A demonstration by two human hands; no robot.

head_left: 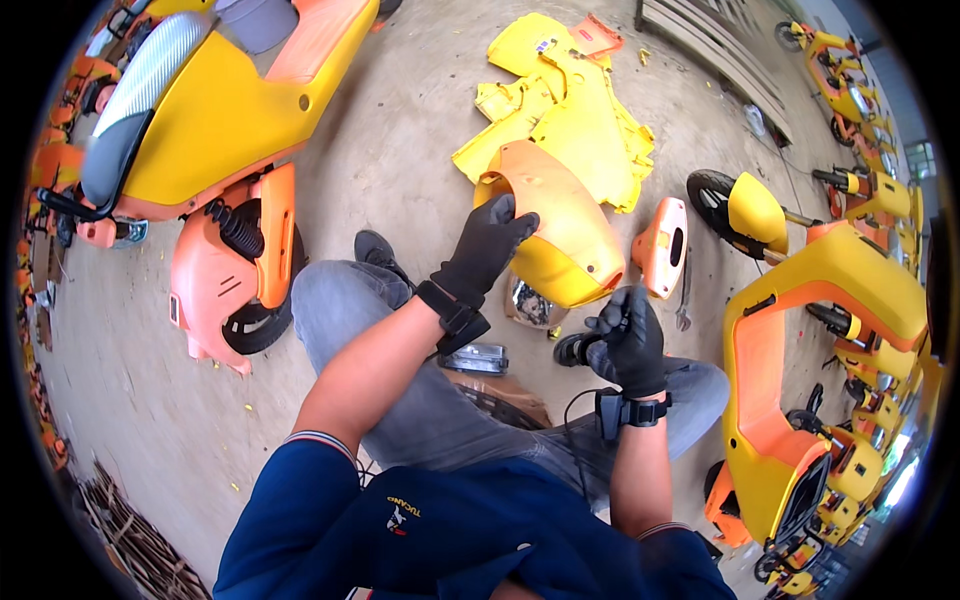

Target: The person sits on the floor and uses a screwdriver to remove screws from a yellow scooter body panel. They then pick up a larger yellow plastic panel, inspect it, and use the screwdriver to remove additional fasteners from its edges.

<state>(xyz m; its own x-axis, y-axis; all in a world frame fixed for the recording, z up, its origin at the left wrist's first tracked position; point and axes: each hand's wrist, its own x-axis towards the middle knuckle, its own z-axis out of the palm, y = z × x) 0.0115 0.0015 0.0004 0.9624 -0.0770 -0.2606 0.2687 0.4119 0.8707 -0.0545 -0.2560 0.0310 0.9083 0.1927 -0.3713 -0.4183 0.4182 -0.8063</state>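
Note:
A yellow and orange plastic scooter shell (570, 215) is tilted up in front of me. My left hand (487, 243), in a black glove, is closed round its left rim. Close to the shell's lower right corner is my right hand (630, 345), also gloved. Its fingers are curled together, and what they hold, if anything, is too small to make out. Right of the shell lies a pale orange part with a dark oval slot (658, 255), and a wrench (684, 305) rests beside it. Below the shell sits an open package (533, 303), partly covered by it. A clear lamp (475, 358) lies by my leg.
Broken-looking yellow panels (590, 130) are piled beyond the shell. A yellow scooter (230, 130) stands at the left, another scooter body (755, 370) close on the right. A wooden pallet (715, 50) lies at the far right, a bundle of sticks (140, 535) at the lower left.

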